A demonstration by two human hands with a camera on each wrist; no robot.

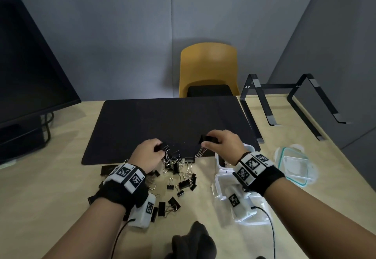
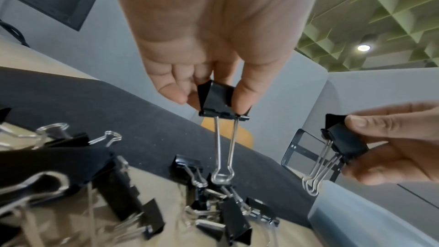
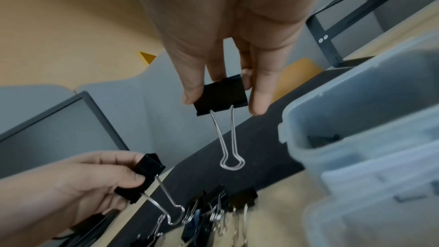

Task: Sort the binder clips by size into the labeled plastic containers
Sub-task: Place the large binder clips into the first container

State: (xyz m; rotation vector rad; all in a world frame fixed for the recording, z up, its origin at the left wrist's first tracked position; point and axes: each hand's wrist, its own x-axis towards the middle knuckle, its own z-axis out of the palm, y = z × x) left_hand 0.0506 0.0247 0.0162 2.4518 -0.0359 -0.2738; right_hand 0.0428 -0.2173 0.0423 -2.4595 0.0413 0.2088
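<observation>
R hand [image 1: 223, 142] pinches clip [image 1: 208, 139], handles down | box [image 1: 249, 147] just right, nearer R | L hand [image 1: 147, 153] pinches second clip [image 1: 161, 147] over pile [image 1: 179, 175]

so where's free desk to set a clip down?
Bare: the black mat beyond both hands, and desk between mat and monitor. Crowded: the clip pile between the wrists, the containers under the right wrist.

I see loose binder clips [image 1: 179, 179] on the desk [image 1: 61, 177] before the mat [image 1: 162, 120], containers [image 1: 225, 169] to their right, monitor [image 1: 30, 65] far left.
</observation>
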